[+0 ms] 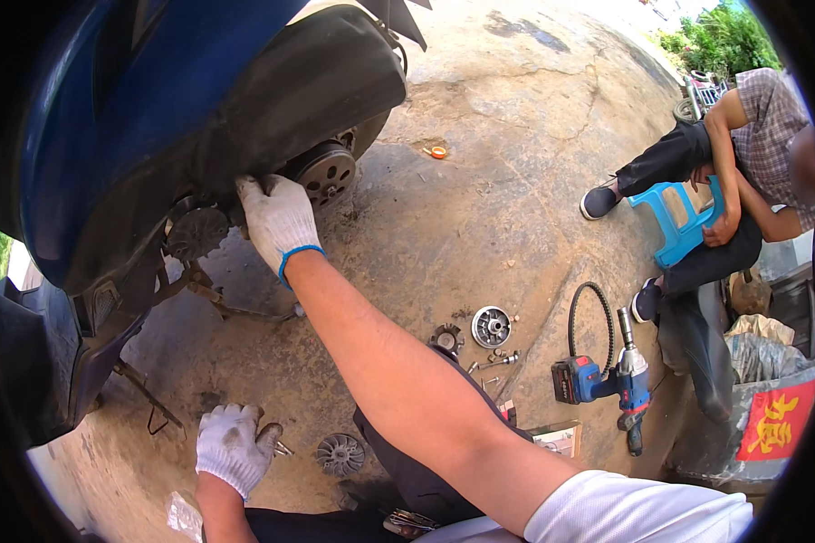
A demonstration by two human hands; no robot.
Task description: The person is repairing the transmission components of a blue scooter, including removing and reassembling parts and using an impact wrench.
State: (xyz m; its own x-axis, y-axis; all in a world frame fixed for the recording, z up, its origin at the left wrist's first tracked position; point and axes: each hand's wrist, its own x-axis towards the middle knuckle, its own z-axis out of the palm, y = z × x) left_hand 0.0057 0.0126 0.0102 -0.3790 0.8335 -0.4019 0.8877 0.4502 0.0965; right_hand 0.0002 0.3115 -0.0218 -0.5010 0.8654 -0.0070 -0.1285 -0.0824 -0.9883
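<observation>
My right hand [279, 222], in a white knit glove with a blue cuff, reaches up beneath a dark blue scooter [154, 118]. Its fingers are bent against the black underside, beside a round metal pulley [326, 174] with holes; the fingertips and whatever they grip are hidden. Low on the left, my left hand [234, 450], also gloved and soiled, is just above or on the ground, thumb apart from the fingers. Small metal bolts [283, 448] show next to that thumb. A finned fan wheel [340, 454] lies to the right of them.
A round metal disc [492, 327], a dark toothed part [446, 339] and a socket tool [500, 360] lie on the ground. Farther right are a black drive belt [591, 294] and a blue cordless impact wrench [629, 380]. A person [761, 154] sits by a blue stool [675, 222].
</observation>
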